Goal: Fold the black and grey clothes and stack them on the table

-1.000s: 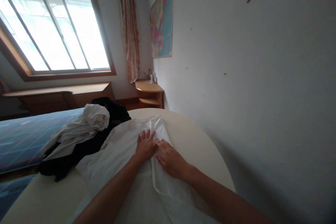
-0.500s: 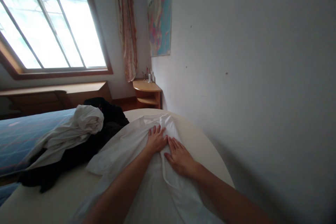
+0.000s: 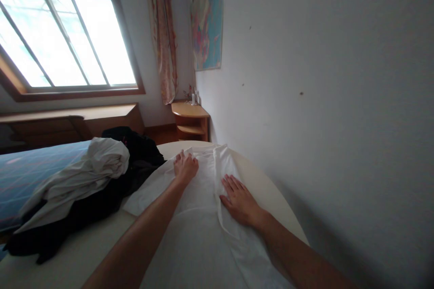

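Observation:
A white shirt [image 3: 200, 221] lies spread over a cream, round-edged surface, with a raised fold running along its right half. Near its far end my left hand [image 3: 186, 167] has its fingers curled on the cloth, gripping a bit of it by the collar area. My right hand [image 3: 240, 201] rests flat on the shirt to the right of the fold, fingers stretched out. The shirt's lower part runs out of view between my forearms.
To the left, a crumpled grey-white garment [image 3: 105, 158] and black clothing [image 3: 91, 203] lie against a blue checked roll of bedding [image 3: 44, 162]. A white wall [image 3: 305, 144] borders the right side. A small corner shelf [image 3: 190, 109] stands beyond the cream surface [image 3: 267, 189].
My left hand has moved left, away from my right hand, and its fingers have curled onto the shirt. The shirt's fold has shifted slightly right. My right hand stays flat.

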### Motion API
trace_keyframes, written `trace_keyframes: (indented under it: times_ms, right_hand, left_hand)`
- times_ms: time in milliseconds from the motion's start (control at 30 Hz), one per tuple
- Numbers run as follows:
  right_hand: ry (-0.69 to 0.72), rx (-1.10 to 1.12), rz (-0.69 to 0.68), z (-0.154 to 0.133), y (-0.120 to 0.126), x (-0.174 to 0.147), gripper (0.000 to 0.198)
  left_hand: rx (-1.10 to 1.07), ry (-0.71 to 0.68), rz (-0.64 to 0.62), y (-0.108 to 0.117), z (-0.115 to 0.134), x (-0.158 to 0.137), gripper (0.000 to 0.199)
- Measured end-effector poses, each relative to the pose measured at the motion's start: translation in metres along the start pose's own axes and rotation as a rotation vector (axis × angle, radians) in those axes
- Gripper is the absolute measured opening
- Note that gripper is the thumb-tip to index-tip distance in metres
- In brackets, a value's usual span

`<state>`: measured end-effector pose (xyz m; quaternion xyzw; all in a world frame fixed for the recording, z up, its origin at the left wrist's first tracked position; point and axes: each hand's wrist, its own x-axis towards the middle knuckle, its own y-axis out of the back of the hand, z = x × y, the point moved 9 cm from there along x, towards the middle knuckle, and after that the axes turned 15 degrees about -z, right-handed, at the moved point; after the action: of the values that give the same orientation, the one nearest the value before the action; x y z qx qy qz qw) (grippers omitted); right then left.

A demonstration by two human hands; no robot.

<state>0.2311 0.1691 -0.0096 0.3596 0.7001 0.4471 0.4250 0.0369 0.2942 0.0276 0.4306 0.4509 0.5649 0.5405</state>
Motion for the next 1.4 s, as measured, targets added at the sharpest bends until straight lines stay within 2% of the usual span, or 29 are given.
trace_keyframes:
  times_ms: [133, 233, 367, 533, 633, 733, 933, 1067, 1133, 1233, 1300, 1400]
  right_hand:
    - [-0.002, 0.001, -0.001, -0.002, 0.000, -0.002, 0.068]
    - [0.000, 0.008, 0.004, -0.002, 0.001, -0.002, 0.068]
    - [0.008, 0.008, 0.017, -0.001, 0.001, -0.002, 0.066]
    - [0.010, 0.015, 0.017, 0.000, 0.000, -0.002, 0.065]
    - [0.008, 0.021, 0.019, -0.001, 0.001, -0.002, 0.065]
    - [0.012, 0.020, 0.025, -0.001, 0.000, -0.003, 0.065]
    - [0.007, 0.026, 0.062, 0.002, 0.004, 0.001, 0.064]
    - [-0.047, 0.008, 0.117, 0.000, 0.022, 0.016, 0.052]
    - [-0.070, 0.009, 0.153, -0.003, 0.035, 0.030, 0.046]
    - [-0.020, 0.018, 0.191, -0.016, 0.050, 0.061, 0.048]
    - [0.006, 0.024, 0.181, -0.023, 0.054, 0.087, 0.053]
    - [-0.020, 0.042, 0.131, -0.027, 0.054, 0.125, 0.061]
  left_hand:
    - [0.060, 0.088, -0.037, 0.013, -0.050, 0.009, 0.034]
    - [0.089, 0.057, -0.093, 0.014, -0.066, 0.017, 0.029]
    - [0.117, -0.035, -0.142, 0.022, -0.063, 0.028, 0.036]
    - [0.180, -0.126, -0.121, 0.040, -0.047, 0.035, 0.047]
    - [0.217, -0.137, -0.140, 0.038, -0.041, 0.034, 0.054]
    - [0.247, -0.151, -0.169, 0.027, -0.036, 0.028, 0.050]
    - [0.248, -0.219, -0.130, 0.010, -0.010, -0.002, 0.037]
    - [0.231, -0.217, -0.121, -0.006, 0.000, -0.042, 0.046]
    - [0.224, -0.223, -0.118, -0.015, 0.002, -0.065, 0.053]
    - [0.199, -0.270, -0.088, -0.025, 0.005, -0.094, 0.054]
    - [0.167, -0.281, -0.057, -0.027, 0.003, -0.106, 0.051]
    - [0.111, -0.269, -0.081, -0.033, -0.003, -0.111, 0.051]
